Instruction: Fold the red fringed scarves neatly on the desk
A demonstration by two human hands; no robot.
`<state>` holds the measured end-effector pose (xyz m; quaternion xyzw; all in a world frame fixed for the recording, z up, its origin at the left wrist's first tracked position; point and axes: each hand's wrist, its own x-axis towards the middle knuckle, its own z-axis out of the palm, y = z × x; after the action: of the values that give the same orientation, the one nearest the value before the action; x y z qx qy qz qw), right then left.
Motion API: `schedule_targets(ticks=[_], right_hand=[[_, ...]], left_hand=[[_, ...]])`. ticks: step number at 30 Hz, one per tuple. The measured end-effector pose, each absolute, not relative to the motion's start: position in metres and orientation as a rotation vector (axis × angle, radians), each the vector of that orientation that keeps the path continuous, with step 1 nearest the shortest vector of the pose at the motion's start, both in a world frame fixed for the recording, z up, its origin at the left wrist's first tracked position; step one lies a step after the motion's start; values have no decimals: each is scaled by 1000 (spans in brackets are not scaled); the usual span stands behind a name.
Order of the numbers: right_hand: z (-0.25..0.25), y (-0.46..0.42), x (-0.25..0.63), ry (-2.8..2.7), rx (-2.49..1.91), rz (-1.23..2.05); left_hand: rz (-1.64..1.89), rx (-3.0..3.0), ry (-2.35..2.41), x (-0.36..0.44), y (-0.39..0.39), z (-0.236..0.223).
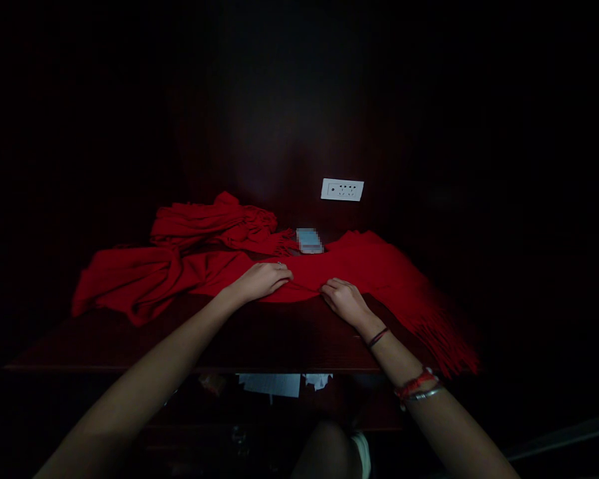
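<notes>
A red fringed scarf (374, 266) lies across the dark tabletop, spread flat on the right and bunched on the left. My left hand (265, 279) is closed, its curled fingers gripping the cloth near the middle. Close by on the right, my right hand (347, 299) pinches the scarf's near edge, and a small fold runs between the two hands. Behind the left part sits a crumpled heap of red cloth (209, 223) with fringe at its right end. Whether the heap joins the front scarf, I cannot tell.
A phone (309, 241) with a blurred screen lies just behind the scarf. On the back wall is a white socket plate (342, 189). The dark wooden table (289, 342) has its front edge near me, with white papers (269, 384) on a shelf below. Surroundings are very dark.
</notes>
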<state>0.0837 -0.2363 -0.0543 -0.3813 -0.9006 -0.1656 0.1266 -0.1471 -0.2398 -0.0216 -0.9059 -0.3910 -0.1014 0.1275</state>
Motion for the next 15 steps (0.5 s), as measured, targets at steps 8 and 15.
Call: schedule_targets(ticks=[8, 15], right_hand=[[-54, -236, 84, -2638, -1127, -464], [-50, -237, 88, -2677, -1056, -470]], left_hand=[[60, -2674, -1080, -143, -255, -23], [44, -2672, -1145, -139, -257, -28]])
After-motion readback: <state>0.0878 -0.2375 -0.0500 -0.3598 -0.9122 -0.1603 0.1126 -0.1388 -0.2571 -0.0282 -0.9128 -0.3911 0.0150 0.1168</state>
